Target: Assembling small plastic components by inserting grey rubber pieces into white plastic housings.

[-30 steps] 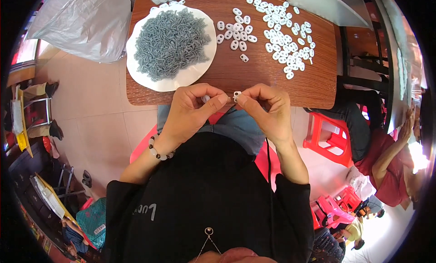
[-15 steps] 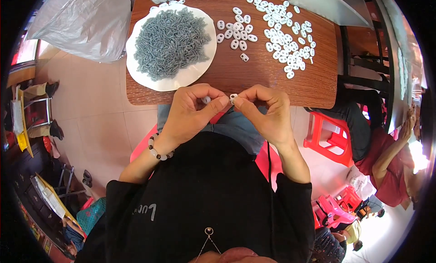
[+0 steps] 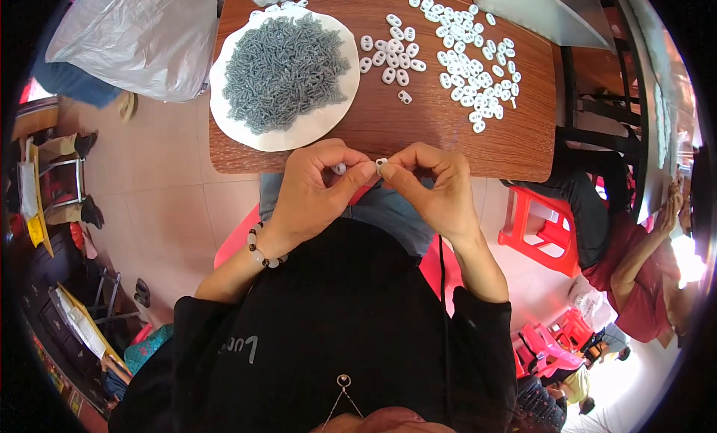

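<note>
Just off the table's near edge, my two hands meet fingertip to fingertip. My right hand pinches a small white two-hole plastic piece between thumb and index finger. My left hand is closed, its thumb and index tips against the left side of that piece; anything tiny between those tips is hidden. Another white piece is tucked inside the curled fingers of the left hand. Beyond the left hand, a white scalloped plate holds a heap of small grey translucent ribbed pieces.
Loose white two-hole pieces lie on the brown wooden table in a middle cluster and a larger right-hand spread. A grey plastic bag hangs left of the table. A red stool and a seated person are at right.
The right hand and its white piece have shifted slightly left, closer to the left fingertips. Someone's leg and shoe have appeared beside the grey bag. The pieces on the table lie as before.
</note>
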Demonstrator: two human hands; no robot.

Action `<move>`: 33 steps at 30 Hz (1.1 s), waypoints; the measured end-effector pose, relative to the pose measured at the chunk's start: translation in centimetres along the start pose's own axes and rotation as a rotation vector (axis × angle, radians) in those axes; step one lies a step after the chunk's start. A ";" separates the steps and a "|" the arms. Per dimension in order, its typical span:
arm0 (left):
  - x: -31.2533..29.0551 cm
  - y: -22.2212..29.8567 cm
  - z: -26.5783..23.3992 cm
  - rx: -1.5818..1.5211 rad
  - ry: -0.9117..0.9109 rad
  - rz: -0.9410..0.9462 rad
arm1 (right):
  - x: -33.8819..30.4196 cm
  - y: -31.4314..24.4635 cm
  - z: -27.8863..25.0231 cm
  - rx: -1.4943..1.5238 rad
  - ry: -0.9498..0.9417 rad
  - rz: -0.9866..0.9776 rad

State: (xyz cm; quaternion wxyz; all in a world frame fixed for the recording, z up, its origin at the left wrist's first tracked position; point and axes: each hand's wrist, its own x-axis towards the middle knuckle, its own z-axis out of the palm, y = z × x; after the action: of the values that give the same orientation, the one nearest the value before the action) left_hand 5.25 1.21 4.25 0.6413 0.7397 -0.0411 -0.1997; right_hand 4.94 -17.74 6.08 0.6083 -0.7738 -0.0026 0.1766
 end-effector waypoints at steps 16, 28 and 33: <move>0.8 0.2 -0.3 -0.696 -0.079 -0.246 | 0.8 1.0 -0.1 0.348 0.078 0.083; 0.6 0.5 0.0 -0.750 -0.021 -0.243 | -0.2 -0.7 0.3 0.287 0.117 0.040; 0.3 0.5 0.1 -0.670 -0.016 -0.191 | -0.3 -0.4 0.2 0.170 0.105 -0.010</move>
State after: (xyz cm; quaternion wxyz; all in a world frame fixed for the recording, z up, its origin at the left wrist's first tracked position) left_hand 5.63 0.95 4.63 0.8265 0.4872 0.0913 -0.2668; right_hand 4.68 -17.52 6.55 0.6719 -0.7275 0.0403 0.1325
